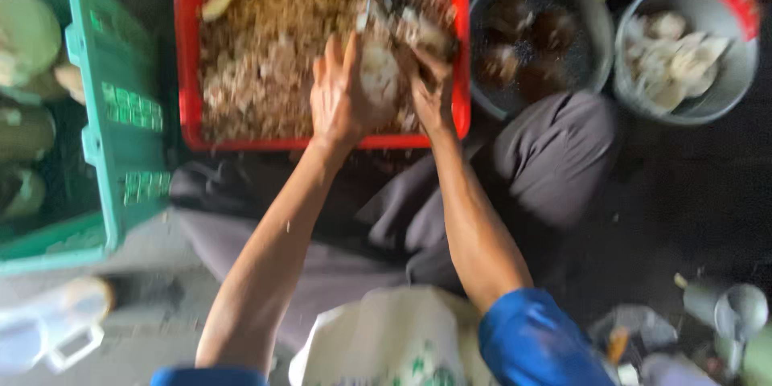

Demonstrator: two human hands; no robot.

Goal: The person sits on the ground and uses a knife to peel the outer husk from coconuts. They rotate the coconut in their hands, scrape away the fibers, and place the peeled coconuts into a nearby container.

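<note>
**Two hands on one pale piece over the red crate**

Two hands meet at twelve o'clock from where I watch, above the red plastic crate (190,56) heaped with brown, fibrous shavings. My left hand (338,100) is wrapped around a pale rounded piece (379,74) that looks like a peeled coconut, fingers curled up its side. My right hand (432,90) is clenched around a dark-handled scraping tool (422,32) laid against the top of that piece; the frame is blurred, so I cannot tell where the blade ends.

Judging by how things lie, the work seems well under way. The crate is nearly full of shavings. The grey round bucket (752,64) at two o'clock holds several whitish pieces, and the grey round tub of dark water (595,32) at one o'clock has a few lumps soaking. The green plastic crate (121,112) at ten o'clock still holds greenish husked pieces, so I judge more remain.

Grey trousered knees (547,161) sit under my forearms, crowding the crate's near edge. A clear plastic jug (48,330) lies at eight o'clock, small metal cups (732,310) at four o'clock, and a white printed bag (386,338) at six o'clock.
</note>
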